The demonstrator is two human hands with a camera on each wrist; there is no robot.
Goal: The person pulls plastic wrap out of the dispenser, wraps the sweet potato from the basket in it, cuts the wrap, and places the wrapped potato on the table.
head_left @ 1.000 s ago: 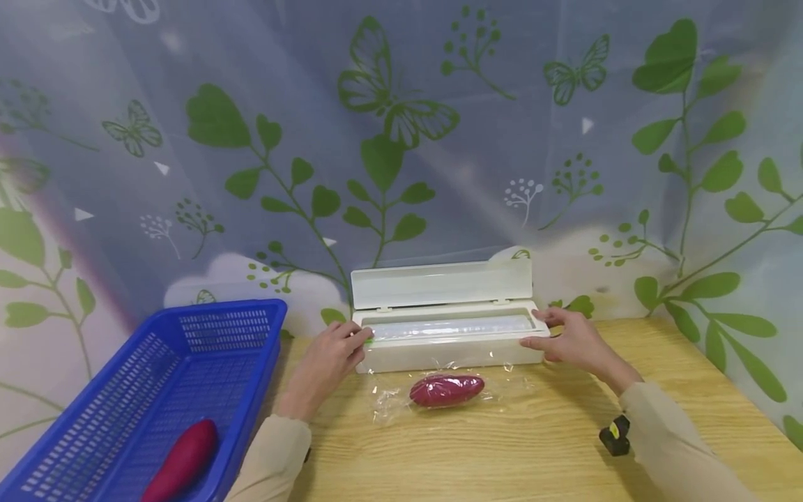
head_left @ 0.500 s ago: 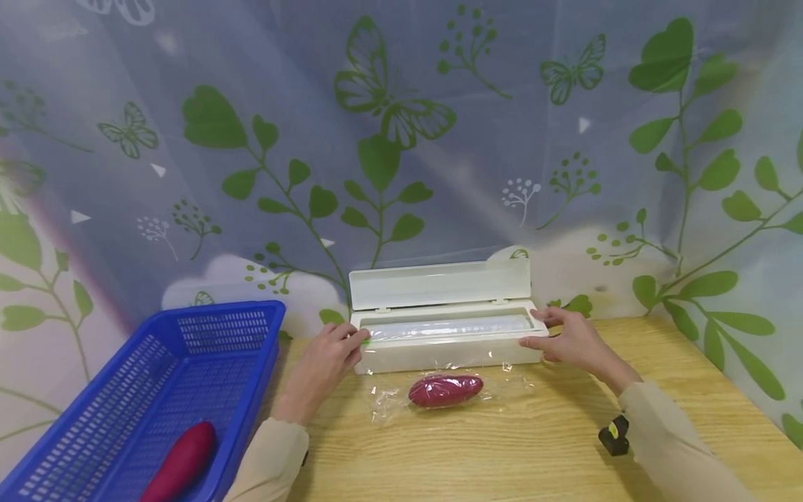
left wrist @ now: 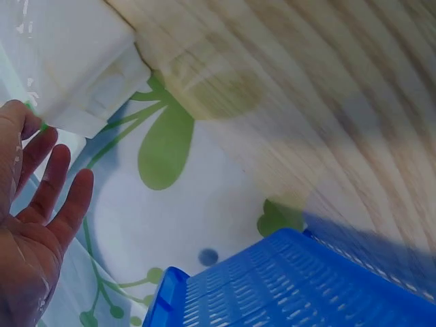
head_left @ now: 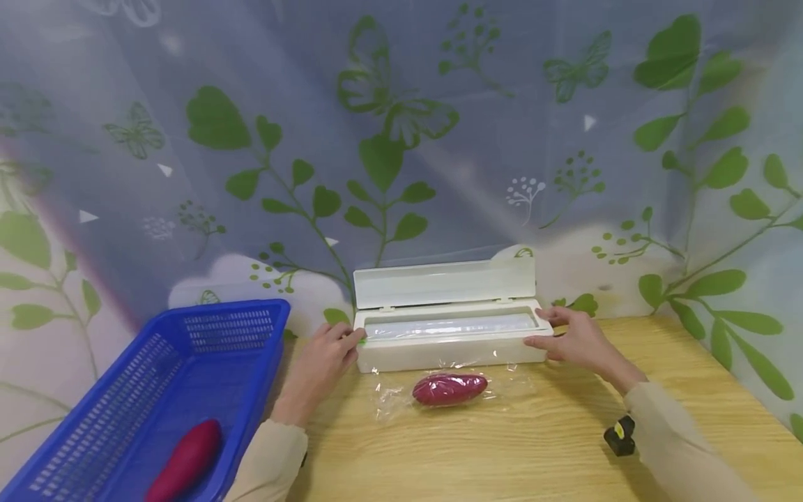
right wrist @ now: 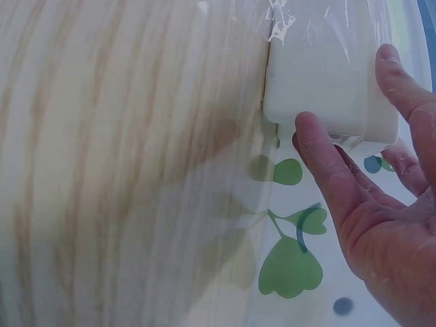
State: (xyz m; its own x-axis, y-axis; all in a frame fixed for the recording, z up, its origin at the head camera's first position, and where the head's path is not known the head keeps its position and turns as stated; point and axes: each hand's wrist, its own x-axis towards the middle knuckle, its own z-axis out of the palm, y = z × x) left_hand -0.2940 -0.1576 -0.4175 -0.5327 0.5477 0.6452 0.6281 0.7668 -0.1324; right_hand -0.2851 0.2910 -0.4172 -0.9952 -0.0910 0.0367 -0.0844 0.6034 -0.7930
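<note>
A white cling film dispenser (head_left: pixel 452 357) stands on the table, its lid (head_left: pixel 444 284) raised at the back and a film roll (head_left: pixel 448 326) inside. My left hand (head_left: pixel 323 362) is at its front left corner, thumb and finger at a small green slide cutter (head_left: pixel 362 341). In the left wrist view the other fingers of the left hand (left wrist: pixel 34 238) spread away from the box. At the opposite end my right hand (head_left: pixel 580 341) grips the box between thumb and fingers. Just in front lies a red-purple sweet potato (head_left: pixel 449 390) covered in clear film (head_left: pixel 390 403).
To the left stands a blue plastic basket (head_left: pixel 251 305) with a second, bare sweet potato (head_left: pixel 188 457) in it. A printed curtain (head_left: pixel 439 209) hangs behind the wooden table (head_left: pixel 489 460). A small black device (head_left: pixel 620 436) sits by the right cuff.
My left hand has slid a little left along the front edge, and the green cutter has moved with it to the box's left end. The right hand keeps its grip.
</note>
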